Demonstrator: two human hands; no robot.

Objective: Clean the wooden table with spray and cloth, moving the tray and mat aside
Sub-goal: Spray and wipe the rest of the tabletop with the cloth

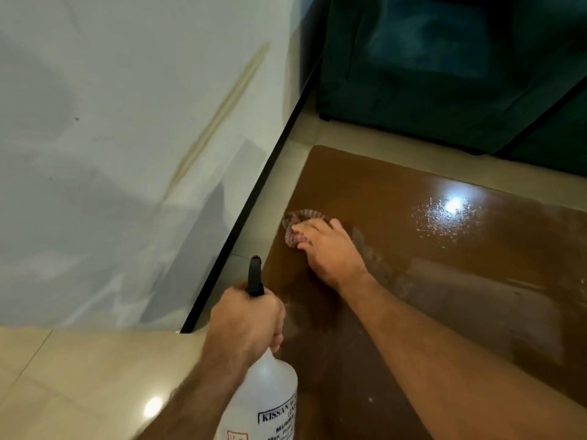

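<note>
Closest to me, my left hand [246,322] is wrapped round the neck of the light plastic spray bottle [265,395]; my right hand [330,252] presses the soft, crumpled cloth [297,225] flat near the wet, slippery wooden table [460,281] edge

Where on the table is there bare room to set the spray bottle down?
The wooden table is bare right of the right hand, out to the wet glare. It is crowded only near the left edge, around the cloth and the spray bottle in the left hand.
</note>
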